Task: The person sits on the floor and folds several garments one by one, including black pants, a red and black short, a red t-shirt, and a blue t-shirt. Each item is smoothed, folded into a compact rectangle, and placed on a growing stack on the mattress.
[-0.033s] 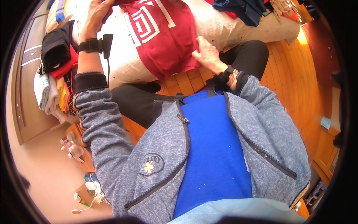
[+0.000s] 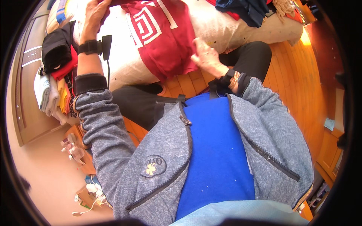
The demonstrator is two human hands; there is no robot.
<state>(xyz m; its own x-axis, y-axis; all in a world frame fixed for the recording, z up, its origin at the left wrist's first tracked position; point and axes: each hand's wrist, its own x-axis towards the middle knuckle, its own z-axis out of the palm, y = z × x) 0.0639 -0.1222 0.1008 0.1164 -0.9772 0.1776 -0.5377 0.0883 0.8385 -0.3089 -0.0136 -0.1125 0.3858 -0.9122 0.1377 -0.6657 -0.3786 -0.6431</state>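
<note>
A dark red garment (image 2: pixel 169 49) with white line patterns lies across the edge of a bed with a pale cover (image 2: pixel 120 64), its lower part hanging over the side. At the top left, my left hand (image 2: pixel 95 15) has its fingers closed on a dark red part of the garment; the picture's edge cuts off some of this. My right hand (image 2: pixel 208 58) pinches the garment's right edge, fingers bent over the cloth. Each wrist wears a black strap.
Folded clothes (image 2: pixel 52 94) and a black cloth item (image 2: pixel 58 47) are stacked at the bed's left. A dark blue garment (image 2: pixel 243 11) lies at the far right. Small bottles (image 2: pixel 75 150) stand on a wooden cabinet at left. Wooden floor (image 2: pixel 290 83) extends to the right.
My right hand has shifted slightly left, and the garment's right edge has come inward with it. My left hand has moved very slightly left, still gripping the cloth.
</note>
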